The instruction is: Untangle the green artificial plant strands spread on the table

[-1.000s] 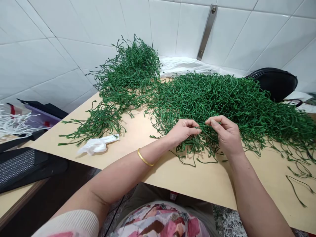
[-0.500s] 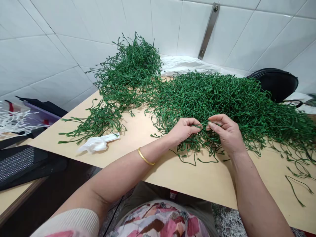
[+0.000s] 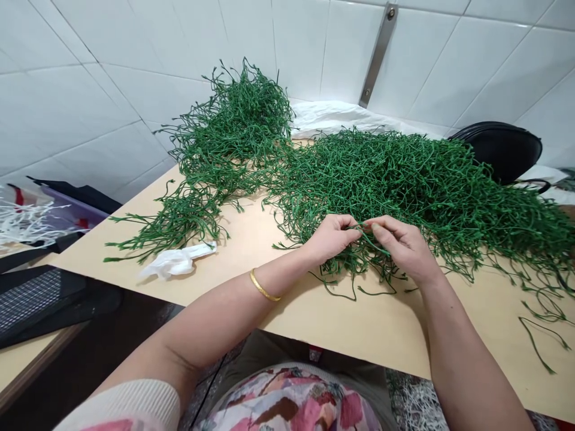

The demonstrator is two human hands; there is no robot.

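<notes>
The left hand and right hand pinch one green strand, fingers closed narrow; two tangled heaps lie beyond the fingers, the table edge near below them.

Looked like a small craft workroom, not a kitchen or office: white glazed wall tiles with a steel bracket fixed across them, a pale wooden surface heaped with green wiry plant strands, white strands piled off to one side, and a black handbag set against the wall.
</notes>
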